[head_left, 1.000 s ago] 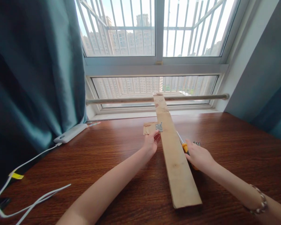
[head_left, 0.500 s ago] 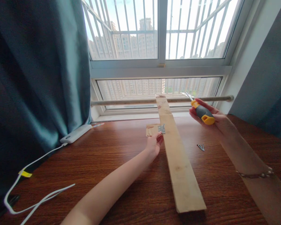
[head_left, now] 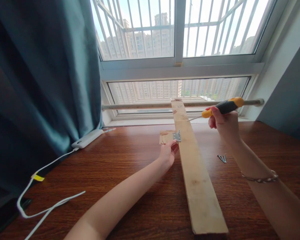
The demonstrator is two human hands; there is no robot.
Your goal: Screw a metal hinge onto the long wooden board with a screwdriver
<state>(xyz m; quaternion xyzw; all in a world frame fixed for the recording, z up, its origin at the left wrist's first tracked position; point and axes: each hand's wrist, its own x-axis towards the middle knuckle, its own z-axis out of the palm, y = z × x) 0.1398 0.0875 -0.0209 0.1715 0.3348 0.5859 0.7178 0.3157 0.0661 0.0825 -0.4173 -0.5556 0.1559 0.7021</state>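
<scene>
My right hand [head_left: 223, 123] is wrapped round the black-and-yellow handle of a screwdriver [head_left: 227, 106]. Its thin metal shaft points left, with the tip over or near the far part of a long wooden plank [head_left: 196, 173]. A small metal hinge [head_left: 176, 136] lies where a short wooden board [head_left: 165, 137] meets the plank's left side. What looks like a screw [head_left: 179, 132] sticks up from the hinge. My left hand [head_left: 168, 152] grips the short board's near edge, thumb at the hinge; its other fingers are curled and partly hidden.
Several loose screws [head_left: 222, 158] lie on the brown wooden tabletop [head_left: 130, 166] right of the plank. At the left are a white power strip [head_left: 87, 138], its cable [head_left: 50, 210] and a dark curtain [head_left: 52, 66]. A horizontal rail [head_left: 140, 106] crosses before the window, behind the plank.
My right hand has turned the screwdriver from pointing up and away to pointing left, lowering its tip toward the plank. My left hand stays at the hinge. The view has shifted slightly.
</scene>
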